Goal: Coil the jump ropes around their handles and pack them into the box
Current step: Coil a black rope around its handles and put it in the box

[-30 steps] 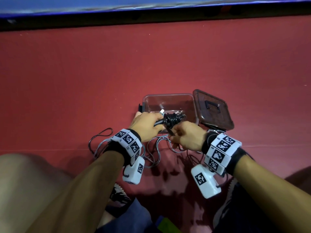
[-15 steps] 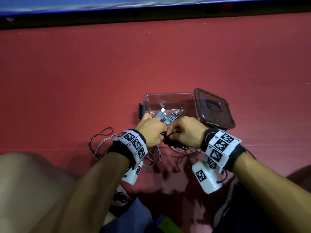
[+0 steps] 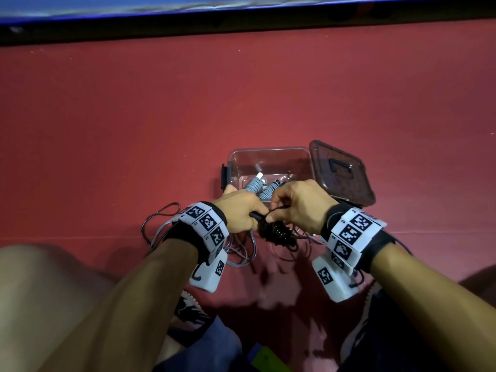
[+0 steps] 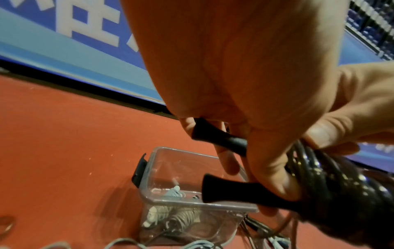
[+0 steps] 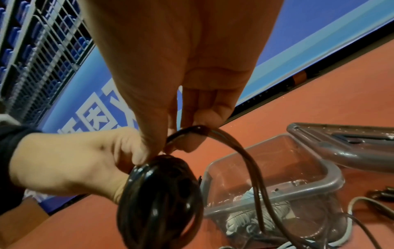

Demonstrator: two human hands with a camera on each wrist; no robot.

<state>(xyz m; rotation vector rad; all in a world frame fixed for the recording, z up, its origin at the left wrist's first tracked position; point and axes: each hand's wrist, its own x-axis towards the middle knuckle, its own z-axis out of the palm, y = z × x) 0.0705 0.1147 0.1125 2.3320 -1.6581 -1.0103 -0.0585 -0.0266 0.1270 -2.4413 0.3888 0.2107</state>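
A black jump rope is wound in a thick coil around its two black handles. My left hand grips both handles just in front of the clear plastic box. Beside it, my right hand pinches a free loop of the black rope above the coil. A grey jump rope, coiled on its handles, lies inside the box.
The dark box lid leans open at the box's right side. More loose grey and dark rope is tangled on the red floor under my hands. My knees and shoes are close below. A blue wall board runs along the far edge.
Both hands have brought the black coil back from over the box to its near side, uncovering the grey coil inside. The right hand has shifted onto a rope loop.
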